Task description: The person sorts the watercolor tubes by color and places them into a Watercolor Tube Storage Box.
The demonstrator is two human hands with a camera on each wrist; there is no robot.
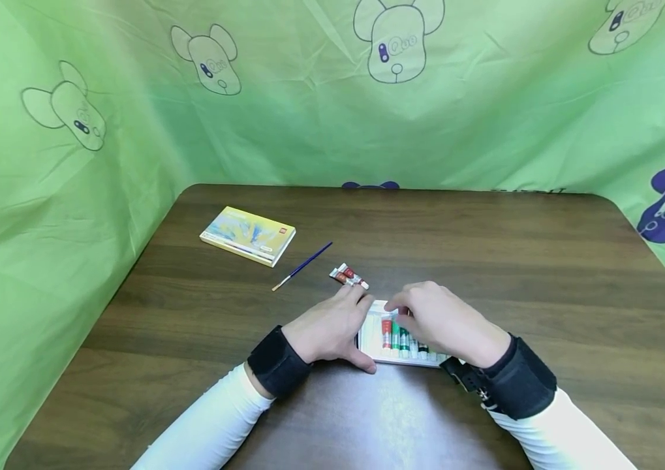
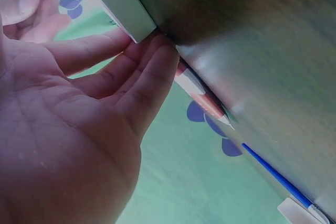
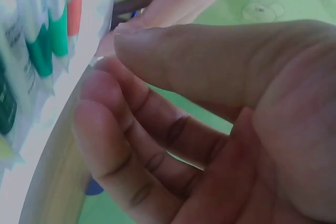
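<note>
My left hand (image 1: 335,326) holds the left end of a white tray of paint tubes (image 1: 372,333); its thumb lies at the front corner and its fingers at the back. In the left wrist view those fingertips (image 2: 163,51) touch the tray's corner. My right hand (image 1: 444,320) reaches over the tray with bent fingers, thumb and index close together at its back edge. I cannot tell whether they pinch anything. Red and green tubes (image 3: 58,35) lie side by side in the tray; the right hand covers others. Two reddish-brown paint tubes (image 1: 348,275) lie just behind the left hand.
A yellow box (image 1: 250,235) with a blue-and-white picture lies at the back left of the wooden table (image 1: 485,235). Between it and the loose tubes is a blue paintbrush (image 1: 303,266). Green cloth (image 1: 309,130) with printed figures hangs around the table's back and sides.
</note>
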